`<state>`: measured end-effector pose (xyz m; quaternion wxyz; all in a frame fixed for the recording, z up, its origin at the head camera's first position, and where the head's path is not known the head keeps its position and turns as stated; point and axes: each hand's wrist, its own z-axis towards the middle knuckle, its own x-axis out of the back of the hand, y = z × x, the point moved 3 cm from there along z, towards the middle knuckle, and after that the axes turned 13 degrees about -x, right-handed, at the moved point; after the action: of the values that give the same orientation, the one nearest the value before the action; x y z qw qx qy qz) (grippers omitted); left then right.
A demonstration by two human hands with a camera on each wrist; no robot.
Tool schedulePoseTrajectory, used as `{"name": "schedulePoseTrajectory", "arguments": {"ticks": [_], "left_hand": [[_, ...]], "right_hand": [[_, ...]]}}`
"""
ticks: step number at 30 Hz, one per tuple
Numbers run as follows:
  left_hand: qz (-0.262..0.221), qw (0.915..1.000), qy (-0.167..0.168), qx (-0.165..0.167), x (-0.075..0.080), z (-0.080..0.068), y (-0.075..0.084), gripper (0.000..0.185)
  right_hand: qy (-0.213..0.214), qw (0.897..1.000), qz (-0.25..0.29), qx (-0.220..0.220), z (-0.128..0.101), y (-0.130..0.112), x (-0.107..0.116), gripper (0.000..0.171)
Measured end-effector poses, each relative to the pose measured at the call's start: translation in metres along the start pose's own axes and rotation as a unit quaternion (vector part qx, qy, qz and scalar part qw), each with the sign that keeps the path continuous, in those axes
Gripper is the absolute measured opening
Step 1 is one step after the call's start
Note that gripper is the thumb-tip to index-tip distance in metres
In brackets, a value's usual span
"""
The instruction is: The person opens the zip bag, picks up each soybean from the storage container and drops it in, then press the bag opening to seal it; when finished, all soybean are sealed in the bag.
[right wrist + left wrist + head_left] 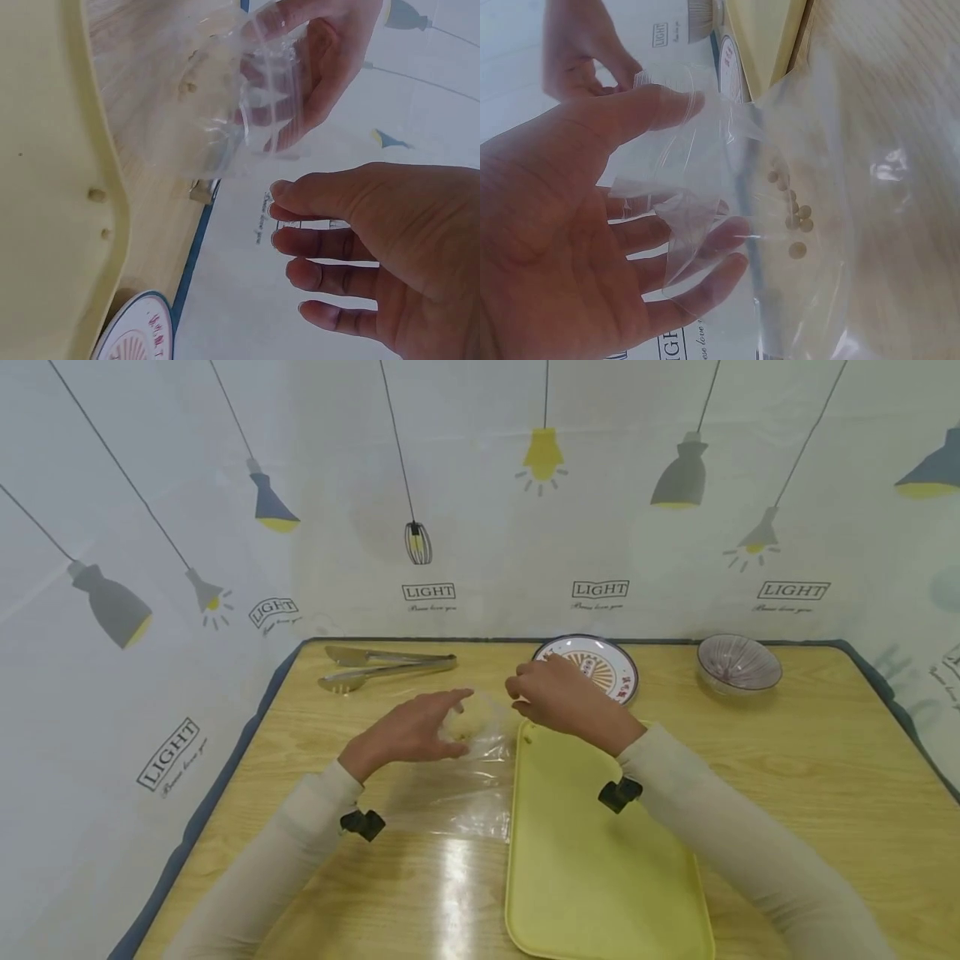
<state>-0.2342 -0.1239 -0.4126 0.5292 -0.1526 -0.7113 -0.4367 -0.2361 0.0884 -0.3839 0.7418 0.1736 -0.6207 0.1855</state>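
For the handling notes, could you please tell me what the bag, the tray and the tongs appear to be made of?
Bag: thin clear plastic film, glossy; it crinkles, and small beans show through it.
Tray: probably moulded plastic, pale yellow, matte, with a rounded rim.
Tongs: likely stainless steel, silvery and reflective.

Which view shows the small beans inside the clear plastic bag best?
The left wrist view: the beans show as separate round pieces through the plastic bag held by the left hand. The right wrist view shows only a few faintly; in the head view they are a pale blur.
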Motion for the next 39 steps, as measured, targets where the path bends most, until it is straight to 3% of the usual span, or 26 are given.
{"name": "schedulePoseTrajectory", "arguments": {"ticks": [6, 12, 17, 39], "left_hand": [[0.007, 1.0, 0.002, 0.0, 0.0, 0.0, -0.002, 0.085], [-0.003, 1.0, -0.001, 0.003, 0.0, -0.002, 0.0, 0.085], [0.0, 1.0, -0.003, 0.005, 0.001, -0.005, 0.0, 0.085], [0.005, 0.9999, -0.003, 0.009, 0.004, -0.009, 0.003, 0.085]], "right_hand": [[-0.011, 1.0, 0.006, -0.013, -0.007, 0.012, -0.016, 0.009], [-0.025, 0.999, 0.011, -0.021, -0.01, 0.022, -0.049, 0.012], [-0.004, 1.0, 0.012, -0.018, -0.008, 0.025, -0.066, 0.02], [0.016, 0.999, 0.026, -0.029, -0.011, 0.026, -0.074, 0.029]]}}
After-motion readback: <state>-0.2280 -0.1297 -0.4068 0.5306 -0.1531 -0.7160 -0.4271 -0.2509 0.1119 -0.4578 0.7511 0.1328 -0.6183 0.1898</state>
